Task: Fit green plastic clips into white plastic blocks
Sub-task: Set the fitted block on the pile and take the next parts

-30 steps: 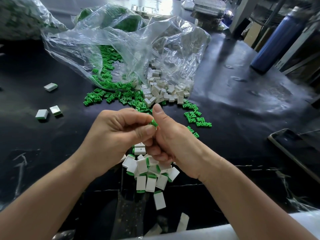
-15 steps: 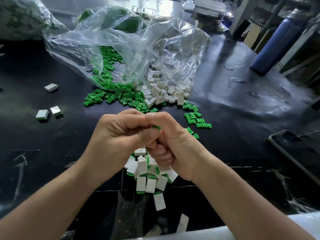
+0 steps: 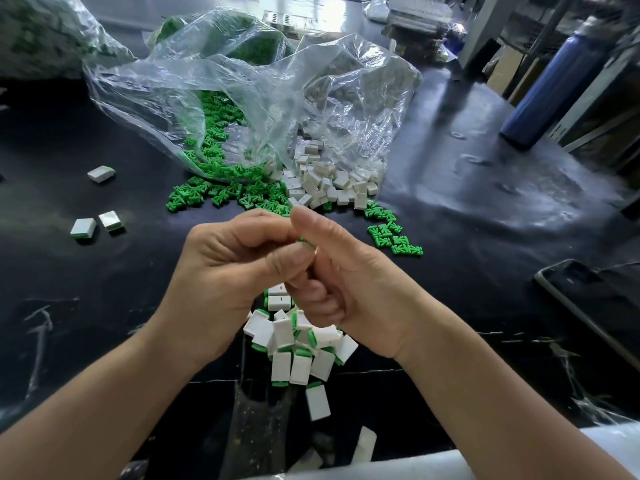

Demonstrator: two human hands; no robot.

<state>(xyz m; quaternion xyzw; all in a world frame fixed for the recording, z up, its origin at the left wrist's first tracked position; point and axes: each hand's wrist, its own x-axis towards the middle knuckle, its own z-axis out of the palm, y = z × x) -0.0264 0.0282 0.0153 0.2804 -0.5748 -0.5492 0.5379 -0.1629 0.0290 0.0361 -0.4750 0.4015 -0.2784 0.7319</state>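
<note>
A sliver of green clip (image 3: 304,240) shows where my two thumbs meet, held up above the table. My left hand (image 3: 235,271) pinches it, with the thumb pressing in from the left. Too little of it shows to tell its long axis. My right hand (image 3: 349,285) is curled tight against it, but whatever it grips is hidden. Half a second ago my right thumb was bent over the clip; now it stands straight. Finished blocks (image 3: 298,344) lie heaped beneath, with loose clips (image 3: 221,194) beyond.
</note>
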